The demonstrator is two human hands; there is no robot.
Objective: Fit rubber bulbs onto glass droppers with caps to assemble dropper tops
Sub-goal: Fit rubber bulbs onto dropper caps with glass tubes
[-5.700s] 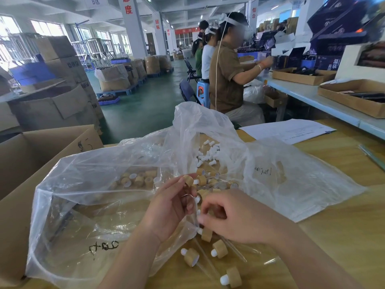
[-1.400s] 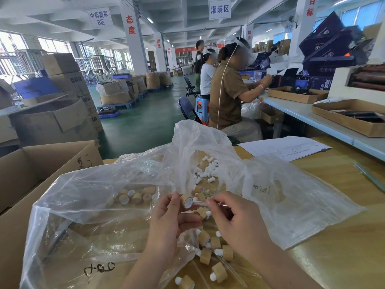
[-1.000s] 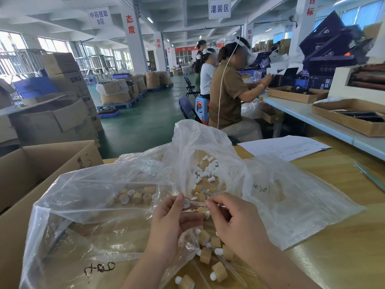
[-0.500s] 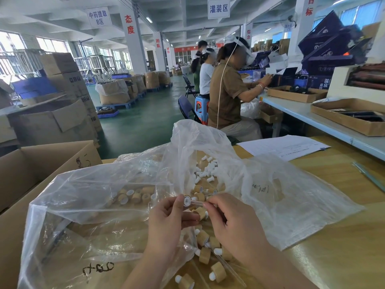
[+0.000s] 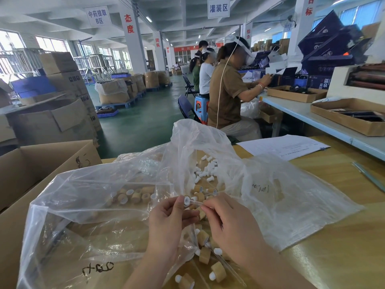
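My left hand (image 5: 168, 222) pinches a white rubber bulb (image 5: 186, 200) with its open mouth turned to the right. My right hand (image 5: 227, 220) pinches a clear glass dropper tube (image 5: 196, 203) whose end meets the bulb's mouth. Both hands hover close together over the wooden table. Loose white bulbs (image 5: 205, 170) lie in a heap behind the hands. Bamboo-coloured caps (image 5: 133, 196) lie inside the clear plastic bag (image 5: 100, 205) on the left. Several assembled dropper tops (image 5: 217, 273) lie on the table below my hands.
An open cardboard box (image 5: 31, 163) stands at the left edge. A second clear bag (image 5: 291, 197) is spread at the right, with a paper sheet (image 5: 283, 146) behind it. A thin metal tool (image 5: 367, 176) lies far right. Other workers (image 5: 229, 92) sit at the adjacent bench.
The bamboo cap seen in my left fingers earlier is gone; they now pinch a white bulb. My right hand has kept the glass tube against it with little movement.
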